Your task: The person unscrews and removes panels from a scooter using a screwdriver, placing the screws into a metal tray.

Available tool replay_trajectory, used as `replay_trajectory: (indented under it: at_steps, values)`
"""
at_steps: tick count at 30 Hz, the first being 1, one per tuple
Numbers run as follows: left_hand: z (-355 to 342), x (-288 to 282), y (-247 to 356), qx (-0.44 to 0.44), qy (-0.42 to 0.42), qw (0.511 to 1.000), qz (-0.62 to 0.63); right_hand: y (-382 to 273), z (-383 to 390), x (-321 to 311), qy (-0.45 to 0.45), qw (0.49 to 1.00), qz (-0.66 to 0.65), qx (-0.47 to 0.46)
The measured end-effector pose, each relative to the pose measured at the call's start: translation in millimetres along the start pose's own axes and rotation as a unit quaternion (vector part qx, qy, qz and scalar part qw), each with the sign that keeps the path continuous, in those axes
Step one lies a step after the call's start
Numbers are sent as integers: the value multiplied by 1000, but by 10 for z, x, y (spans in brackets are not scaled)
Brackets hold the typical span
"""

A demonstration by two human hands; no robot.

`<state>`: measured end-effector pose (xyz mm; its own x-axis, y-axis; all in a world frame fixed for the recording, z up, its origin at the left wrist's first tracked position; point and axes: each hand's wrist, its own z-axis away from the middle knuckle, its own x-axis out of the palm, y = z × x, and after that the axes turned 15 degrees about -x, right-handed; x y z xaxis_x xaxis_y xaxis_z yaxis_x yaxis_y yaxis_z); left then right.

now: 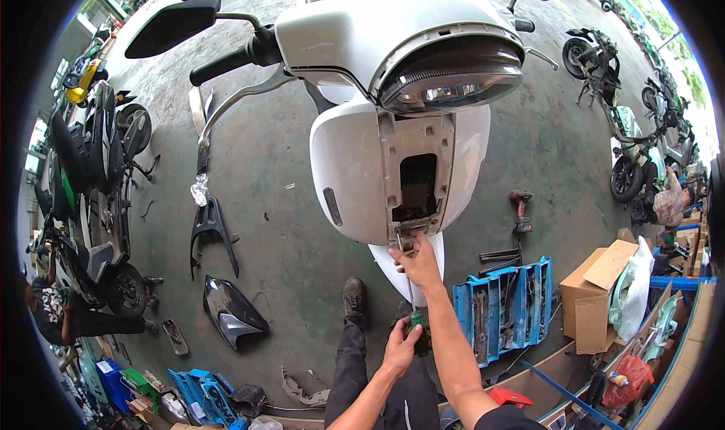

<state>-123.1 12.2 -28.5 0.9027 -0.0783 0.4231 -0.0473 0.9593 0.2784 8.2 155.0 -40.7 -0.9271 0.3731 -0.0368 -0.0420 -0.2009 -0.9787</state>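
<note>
A white scooter [347, 158] stands in front of me, its headlight [453, 79] facing me and its front centre cover off. Bare grey inner panel [393, 154] shows there, with a dark rectangular opening. My left hand [399, 348] is closed around the green handle of a screwdriver [416, 318]. The shaft slants up to the lower edge of the panel, above the white front fender [389, 268]. At that edge my right hand [420, 264] has its fingers curled about the upper shaft. The screwdriver's tip is too small to make out.
A blue cantilever toolbox [487, 309] full of wrenches lies open at right, by a cardboard box [585, 313]. A red-black cordless impact driver [521, 209] stands beyond it. On the left floor lie a dark body panel [230, 317] and a black bracket [214, 230]. Partly stripped scooters [113, 203] line both sides.
</note>
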Motion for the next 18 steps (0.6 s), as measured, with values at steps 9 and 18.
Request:
replay_trajectory:
  at_steps: [9,18]
  values:
    - [28,-52,104,-15,-35,994,106,114,-205,155,134,978,-158,28]
    - [155,-45,157,-20,-31,998,58,251,-181,146,130,982,-136,-21]
